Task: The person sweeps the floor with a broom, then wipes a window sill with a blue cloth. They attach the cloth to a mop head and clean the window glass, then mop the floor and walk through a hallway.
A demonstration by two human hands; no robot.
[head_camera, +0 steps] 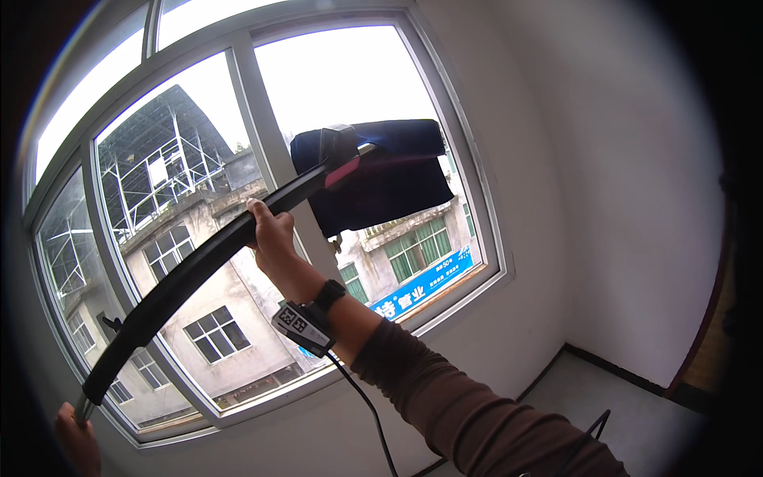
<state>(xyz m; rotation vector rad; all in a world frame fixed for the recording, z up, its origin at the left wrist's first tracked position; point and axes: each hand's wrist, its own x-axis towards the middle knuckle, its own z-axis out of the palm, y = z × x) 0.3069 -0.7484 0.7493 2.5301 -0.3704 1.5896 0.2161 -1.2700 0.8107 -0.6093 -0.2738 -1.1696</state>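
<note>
My right hand (271,238) is closed around the upper part of a long black pole (173,280), which runs diagonally in front of the window. At lower left, my left hand (77,441) grips the pole's thin metal end. A wide mop-like head with a dark cloth (381,191) is at the upper end, over the right window pane (351,71); whether it touches the glass I cannot tell. Part of the cloth hangs down from the head. A black watch and a strapped device with a cable (304,328) are on my right wrist.
White frames (241,71) divide the large window into several panes. A window latch (112,324) sits at the left. White wall (506,179) lies to the right, with dark skirting (620,369) along the floor. A black cable (372,411) hangs below my right wrist.
</note>
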